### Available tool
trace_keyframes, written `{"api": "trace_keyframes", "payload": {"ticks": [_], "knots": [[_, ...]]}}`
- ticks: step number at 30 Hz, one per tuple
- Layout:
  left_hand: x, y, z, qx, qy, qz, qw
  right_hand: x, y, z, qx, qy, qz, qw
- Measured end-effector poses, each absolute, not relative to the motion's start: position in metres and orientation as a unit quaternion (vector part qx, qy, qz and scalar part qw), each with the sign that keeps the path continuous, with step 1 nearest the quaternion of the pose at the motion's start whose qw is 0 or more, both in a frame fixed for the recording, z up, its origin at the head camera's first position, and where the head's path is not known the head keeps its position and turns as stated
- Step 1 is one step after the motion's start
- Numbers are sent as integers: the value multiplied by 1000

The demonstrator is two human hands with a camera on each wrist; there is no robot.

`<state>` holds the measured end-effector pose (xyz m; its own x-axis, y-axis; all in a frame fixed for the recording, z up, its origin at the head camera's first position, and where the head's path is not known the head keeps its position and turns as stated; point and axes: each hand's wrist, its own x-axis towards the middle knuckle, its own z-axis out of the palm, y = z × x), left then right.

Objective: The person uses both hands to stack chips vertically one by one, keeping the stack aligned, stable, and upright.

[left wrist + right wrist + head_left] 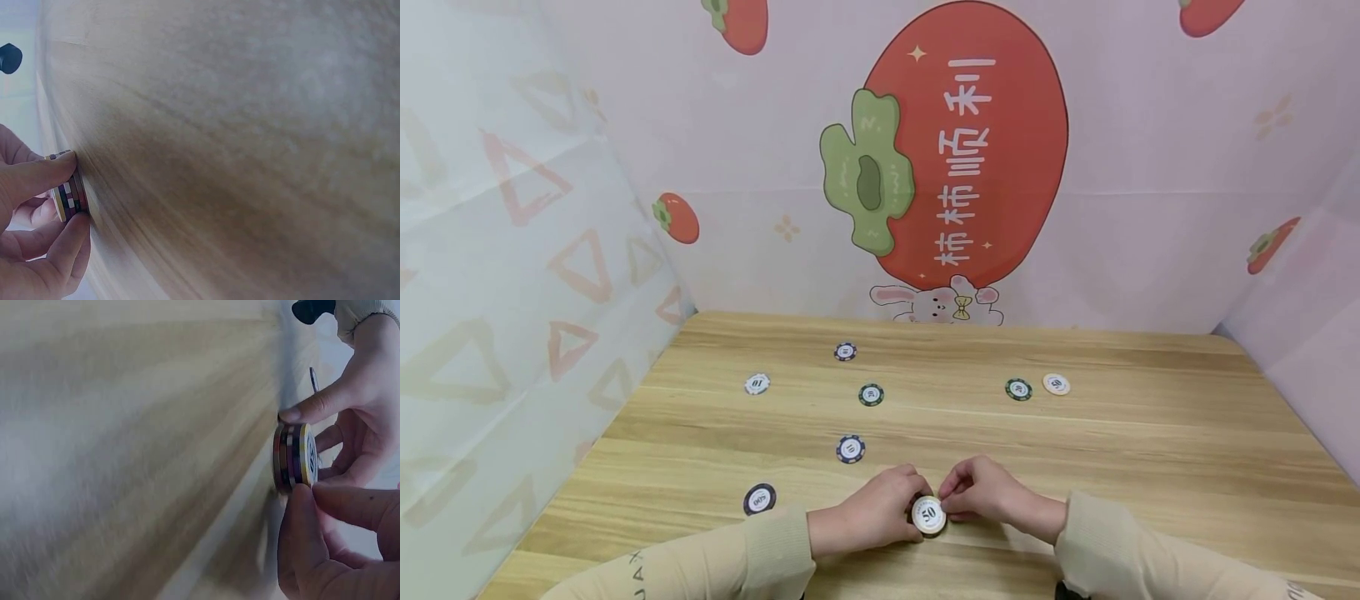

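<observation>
A short stack of poker chips (928, 517) stands near the front middle of the table, with a yellow-edged chip marked 50 on top. My left hand (880, 508) grips the stack from the left, fingers at the far side and thumb at the near side. At the right edge, my right hand (988, 496) pinches the top chip between thumb and forefinger. From the right wrist, the stack (289, 459) shows several layered rims. The left wrist view shows fingers around the stack (67, 195) just above the wood. How many chips it holds cannot be told.
Single chips lie flat and apart: a dark 500 chip (760, 499), a blue 10 chip (851, 449), a white 10 chip (757, 383), a blue chip (846, 352), green chips (871, 394) and a yellow-edged 50 chip (1056, 384). Printed cloth (1135, 208) stands behind the wooden table (1150, 467).
</observation>
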<state>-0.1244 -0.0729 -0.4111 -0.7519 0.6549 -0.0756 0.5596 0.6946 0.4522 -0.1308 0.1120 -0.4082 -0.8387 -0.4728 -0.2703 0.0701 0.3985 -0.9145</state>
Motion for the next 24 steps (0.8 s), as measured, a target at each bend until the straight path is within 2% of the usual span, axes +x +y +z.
{"api": "trace_keyframes", "payload": {"ticks": [8, 12, 20, 24], "knots": [[-124, -73, -409, 336, 911, 207, 117, -143, 119, -404, -250, 842, -437, 194], [-123, -73, -408, 335, 913, 203, 116, -152, 126, -402, -295, 861, -387, 146], [-123, -75, -410, 356, 906, 208, 98, -175, 144, -406, -365, 896, -249, 52], [-123, -75, -410, 357, 905, 210, 98, -186, 153, -408, -364, 908, -207, 29]]}}
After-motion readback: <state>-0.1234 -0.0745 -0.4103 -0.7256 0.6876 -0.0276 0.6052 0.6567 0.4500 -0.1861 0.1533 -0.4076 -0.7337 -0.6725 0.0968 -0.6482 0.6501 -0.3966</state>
